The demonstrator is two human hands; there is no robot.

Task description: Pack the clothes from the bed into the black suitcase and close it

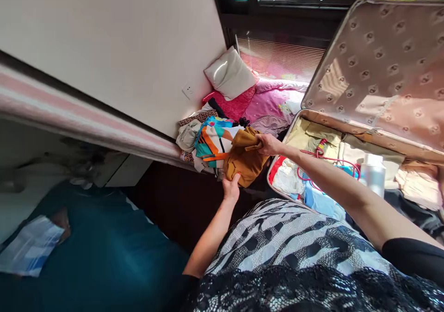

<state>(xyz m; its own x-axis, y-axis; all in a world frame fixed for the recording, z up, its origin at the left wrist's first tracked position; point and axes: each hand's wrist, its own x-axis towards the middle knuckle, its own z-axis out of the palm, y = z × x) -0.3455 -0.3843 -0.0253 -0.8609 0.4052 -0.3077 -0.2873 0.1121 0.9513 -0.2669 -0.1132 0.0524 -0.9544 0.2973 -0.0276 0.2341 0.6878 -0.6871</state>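
Note:
A mustard-brown folded garment (244,158) hangs between both my hands beside a pile of clothes. My left hand (231,188) grips its lower edge from below, fingers closed on the cloth. My right hand (267,144) pinches its upper right corner. Just left of the garment lies a bright teal, orange and white patterned cloth (212,141) on top of the pile. To the right is an open suitcase (381,78) with its lid raised and clothes packed inside.
A white pillow (229,73) and pink bedding (268,103) lie by the window. A white bottle (373,173) and a red cord (324,158) sit in the suitcase. A teal surface (104,252) with a blue-white packet (29,247) is at lower left.

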